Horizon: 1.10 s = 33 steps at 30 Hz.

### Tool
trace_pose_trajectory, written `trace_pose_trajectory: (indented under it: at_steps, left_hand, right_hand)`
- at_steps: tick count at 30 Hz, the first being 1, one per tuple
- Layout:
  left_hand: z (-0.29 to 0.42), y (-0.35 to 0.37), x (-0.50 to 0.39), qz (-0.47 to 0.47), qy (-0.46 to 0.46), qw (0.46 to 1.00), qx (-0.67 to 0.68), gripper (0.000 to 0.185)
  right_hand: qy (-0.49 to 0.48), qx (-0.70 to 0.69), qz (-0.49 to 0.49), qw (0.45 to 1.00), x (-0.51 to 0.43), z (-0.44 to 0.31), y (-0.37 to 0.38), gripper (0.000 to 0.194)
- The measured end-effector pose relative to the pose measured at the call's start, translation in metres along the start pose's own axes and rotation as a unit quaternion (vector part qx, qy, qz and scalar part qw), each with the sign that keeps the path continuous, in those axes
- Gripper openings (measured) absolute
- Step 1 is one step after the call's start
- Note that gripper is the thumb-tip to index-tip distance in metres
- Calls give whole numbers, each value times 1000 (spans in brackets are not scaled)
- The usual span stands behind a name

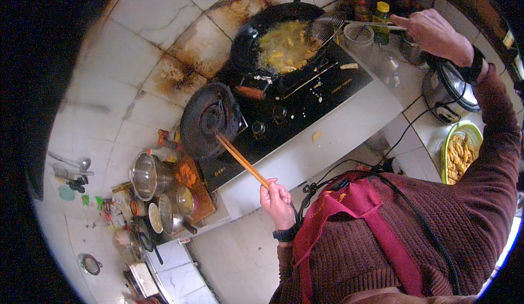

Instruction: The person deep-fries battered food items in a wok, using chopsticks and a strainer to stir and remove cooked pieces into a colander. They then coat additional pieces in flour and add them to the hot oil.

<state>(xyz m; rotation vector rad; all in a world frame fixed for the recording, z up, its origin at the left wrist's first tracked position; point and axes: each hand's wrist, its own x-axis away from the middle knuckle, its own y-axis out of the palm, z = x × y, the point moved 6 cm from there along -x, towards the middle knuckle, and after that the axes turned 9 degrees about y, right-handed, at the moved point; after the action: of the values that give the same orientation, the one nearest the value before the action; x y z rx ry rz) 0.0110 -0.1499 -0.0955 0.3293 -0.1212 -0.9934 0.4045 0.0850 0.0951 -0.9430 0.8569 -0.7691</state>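
Note:
My left hand [276, 204] holds a pair of wooden chopsticks [245, 161], their tips over the dark wok or pan [196, 130] at the near-left part of the black hob. In my right hand [440, 34] is the thin handle of a wire skimmer [327, 25], whose basket hangs at the right rim of a black wok [245, 44]. Yellow pieces of food [286, 46] lie in bubbling oil inside that wok. Small bits of food are scattered on the black glass hob [262, 113].
A yellow-green basket [444, 156] of browned pieces and a metal electric cooker [436, 95] stand at right. Beyond the skimmer are a yellow-capped bottle [382, 17] and a clear tub [358, 36]. At left are a steel pot [148, 177], bowls and a wooden board [204, 205]. A black cable crosses my chest.

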Motion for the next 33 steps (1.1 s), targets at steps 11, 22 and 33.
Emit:
trace_pose_trajectory:
  at_steps: [11,22,33]
  left_hand:
    - [3,-10,8,22,12,1000,-3,12]
    - [3,-14,15,35,29,999,4,12]
    - [5,-15,14,31,39,999,-11,19]
  right_hand:
    - [-56,-80,24,995,-50,-50,14,33]
    - [-90,-218,-32,971,-52,-85,17,21]
    - [-36,-173,-108,978,-43,-66,7,28]
